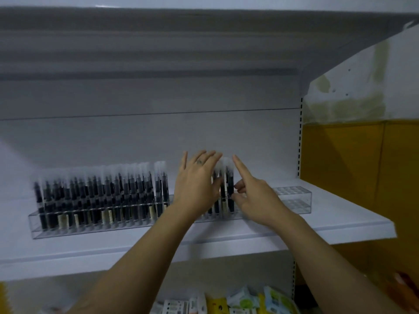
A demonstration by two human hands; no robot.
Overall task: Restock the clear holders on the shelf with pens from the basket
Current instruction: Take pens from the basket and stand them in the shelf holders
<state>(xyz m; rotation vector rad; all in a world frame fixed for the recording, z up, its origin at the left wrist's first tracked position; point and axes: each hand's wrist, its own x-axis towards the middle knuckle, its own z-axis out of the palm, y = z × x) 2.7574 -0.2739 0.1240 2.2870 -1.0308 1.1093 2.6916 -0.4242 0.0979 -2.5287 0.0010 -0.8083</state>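
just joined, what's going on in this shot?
A person is stocking pens on a white shelf. The left holder is packed with dark pens. Both hands are at a small cluster standing in the right holder. The left hand lies against it with straight fingers. The right hand has its index finger out and the rest curled beside a pen; blur hides whether it grips. The right holder's far end is empty. No basket in view.

Grey back panel (147,137), stained wall (362,87), yellow panelling (351,159)
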